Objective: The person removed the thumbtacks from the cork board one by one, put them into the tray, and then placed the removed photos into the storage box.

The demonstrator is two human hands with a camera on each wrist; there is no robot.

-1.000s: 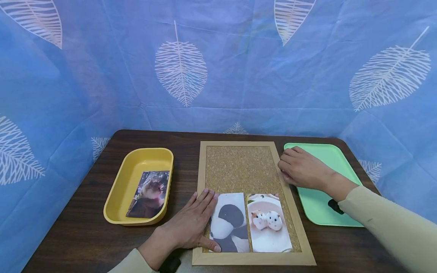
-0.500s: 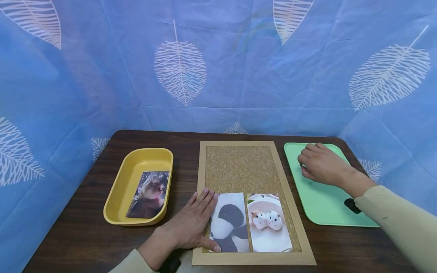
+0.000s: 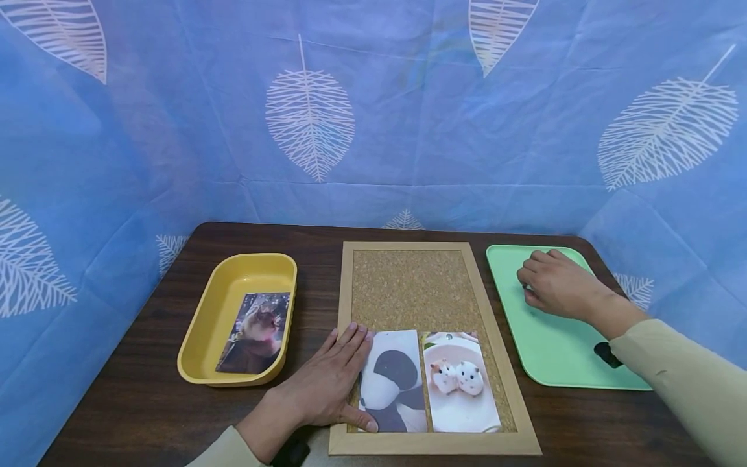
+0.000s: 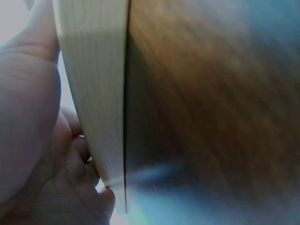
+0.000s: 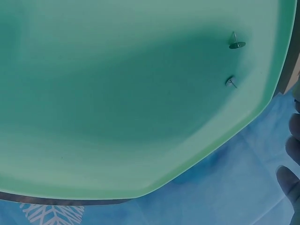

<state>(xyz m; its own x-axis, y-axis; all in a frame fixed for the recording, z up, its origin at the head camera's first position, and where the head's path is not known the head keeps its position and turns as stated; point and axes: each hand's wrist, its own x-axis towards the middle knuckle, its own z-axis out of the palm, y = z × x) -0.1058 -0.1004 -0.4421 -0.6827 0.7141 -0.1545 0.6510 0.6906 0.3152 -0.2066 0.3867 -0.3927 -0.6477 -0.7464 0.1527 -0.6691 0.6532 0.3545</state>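
Board [image 3: 411,288] is apparently steadied by left hand [image 3: 325,381], spread flat; grip of right hand [image 3: 554,282] over tray [image 3: 557,355] cannot be determined.

Prob. studio w/ cloth backdrop [image 3: 443,143]

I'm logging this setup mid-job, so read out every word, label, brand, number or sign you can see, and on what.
None can be read.
Dark rectangular photo in the yellow rounded plastic tray: pale specks along its top, too small to tell if lettering.
Grey-and-white rectangular photo and two-hamster photo on the wood-framed cork board; green rounded-corner tray: no lettering seen.
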